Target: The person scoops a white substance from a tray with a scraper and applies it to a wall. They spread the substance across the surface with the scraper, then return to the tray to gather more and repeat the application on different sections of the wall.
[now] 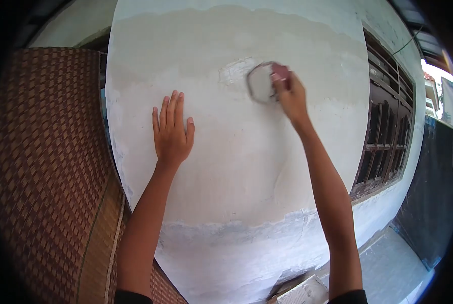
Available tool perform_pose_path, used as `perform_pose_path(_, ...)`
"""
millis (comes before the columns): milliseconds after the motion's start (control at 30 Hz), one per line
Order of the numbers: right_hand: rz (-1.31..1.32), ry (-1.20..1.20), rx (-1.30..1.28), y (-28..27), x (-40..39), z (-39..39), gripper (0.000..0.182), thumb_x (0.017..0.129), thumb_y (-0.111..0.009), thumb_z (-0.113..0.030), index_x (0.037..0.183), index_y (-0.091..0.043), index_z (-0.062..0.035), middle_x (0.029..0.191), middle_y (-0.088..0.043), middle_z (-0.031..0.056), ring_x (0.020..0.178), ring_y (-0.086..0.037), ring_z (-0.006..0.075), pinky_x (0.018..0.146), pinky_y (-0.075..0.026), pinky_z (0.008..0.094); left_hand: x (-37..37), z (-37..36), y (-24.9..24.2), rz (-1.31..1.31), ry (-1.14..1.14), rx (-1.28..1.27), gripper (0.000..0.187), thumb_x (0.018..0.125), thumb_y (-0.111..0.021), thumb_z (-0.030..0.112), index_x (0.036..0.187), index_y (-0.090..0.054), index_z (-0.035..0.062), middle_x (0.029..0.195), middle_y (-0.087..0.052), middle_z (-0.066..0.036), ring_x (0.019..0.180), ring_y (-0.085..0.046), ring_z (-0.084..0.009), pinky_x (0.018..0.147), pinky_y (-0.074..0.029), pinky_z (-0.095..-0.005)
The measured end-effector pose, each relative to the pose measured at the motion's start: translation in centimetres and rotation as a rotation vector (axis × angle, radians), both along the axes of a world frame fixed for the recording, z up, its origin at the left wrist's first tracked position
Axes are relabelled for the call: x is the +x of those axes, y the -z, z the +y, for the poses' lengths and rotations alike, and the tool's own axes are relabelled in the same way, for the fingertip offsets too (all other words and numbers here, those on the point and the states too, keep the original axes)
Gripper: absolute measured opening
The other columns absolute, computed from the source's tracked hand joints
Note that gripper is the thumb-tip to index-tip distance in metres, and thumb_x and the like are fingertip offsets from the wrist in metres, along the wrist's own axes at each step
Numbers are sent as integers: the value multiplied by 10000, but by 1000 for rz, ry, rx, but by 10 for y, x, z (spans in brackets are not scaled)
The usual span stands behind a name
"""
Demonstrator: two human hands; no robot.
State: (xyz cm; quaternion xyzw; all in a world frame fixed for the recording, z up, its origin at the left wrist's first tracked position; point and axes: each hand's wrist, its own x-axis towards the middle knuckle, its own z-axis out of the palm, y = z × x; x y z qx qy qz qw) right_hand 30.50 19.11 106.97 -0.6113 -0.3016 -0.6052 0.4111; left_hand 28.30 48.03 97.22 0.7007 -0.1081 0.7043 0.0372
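My left hand (172,133) lies flat against the pale plastered wall (226,167), fingers spread and pointing up, holding nothing. Higher and to the right, my right hand (290,96) is closed on a dark red piece (281,72), blurred by motion. From that piece a thin dark rim loops out to the left over the wall, with a pale area inside it; what kind of thing it is, I cannot tell. Just left of the loop, a rough whitish patch (236,72) marks the wall surface.
A brown woven mat panel (44,142) stands along the left. On the right is a dark wooden window (386,116) with bars. A whitish tray-like thing (305,292) rests low by the wall's foot. Beyond the window stands a dark panel (426,187).
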Motion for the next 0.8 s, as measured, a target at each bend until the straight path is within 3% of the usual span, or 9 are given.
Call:
perform_pose_path(67,107,275,-84,7,-4,-2,309,950,-618,-288,1049,-627,4,867,-652,59,747,-571,118,662,-469,284,-3,1,0,-7,14,9,588,944,-462,182,1503,-298,100,1533,-333,-78,1429,-280,-280,1182,-155,-498)
perform_pose_path(267,152,-127,172,2,-14,-9,313,947,-623,-283,1090,-614,-5,843,-625,33,766,-552,113,714,-460,264,0,2,2,-4,-11,8,583,946,-459,175,1502,-299,99,1530,-336,-89,1427,-284,-281,1181,-157,-500)
perform_pose_path(300,26,-77,78,4,-7,0,286,933,-620,-262,988,-617,18,819,-665,133,739,-615,198,682,-486,337,0,2,1,-5,-11,9,583,946,-459,175,1502,-299,99,1530,-336,-89,1427,-284,-281,1181,-157,-500)
perform_pose_path(400,56,257,8,2,-8,-9,279,939,-599,-244,986,-601,31,838,-664,157,748,-617,204,714,-496,359,-1,3,2,-15,6,14,583,947,-457,176,1503,-298,101,1533,-332,-86,1427,-286,-282,1181,-157,-501)
perform_pose_path(467,118,84,209,-2,-21,-17,279,940,-594,-235,990,-596,40,850,-669,157,757,-627,205,718,-499,361,-1,2,2,-1,-2,-1,588,945,-460,177,1505,-296,102,1535,-331,-82,1427,-286,-282,1183,-156,-500)
perform_pose_path(500,199,19,268,-4,-26,-18,293,948,-622,-270,1054,-621,3,873,-647,52,753,-549,122,706,-474,286,0,3,2,-3,-4,-3,588,945,-460,177,1505,-296,102,1535,-331,-82,1427,-286,-282,1183,-156,-500)
perform_pose_path(600,59,-55,25,4,-7,-5,283,941,-596,-233,978,-594,48,854,-674,152,757,-647,206,694,-502,346,-1,2,2,0,-8,3,589,945,-460,181,1505,-294,102,1535,-331,-82,1429,-281,-282,1184,-153,-497)
perform_pose_path(633,141,220,-58,6,-8,-4,297,939,-603,-250,998,-598,41,860,-676,137,752,-639,195,690,-501,332,-2,3,2,0,-6,5,589,947,-460,183,1505,-294,102,1535,-331,-82,1431,-279,-281,1185,-153,-497)
perform_pose_path(800,188,87,251,-6,-22,-15,347,932,-616,-297,1051,-606,28,871,-681,144,762,-639,198,704,-502,334,1,3,2,-16,-9,8,587,947,-461,186,1504,-296,100,1535,-330,-83,1433,-275,-281,1184,-154,-497)
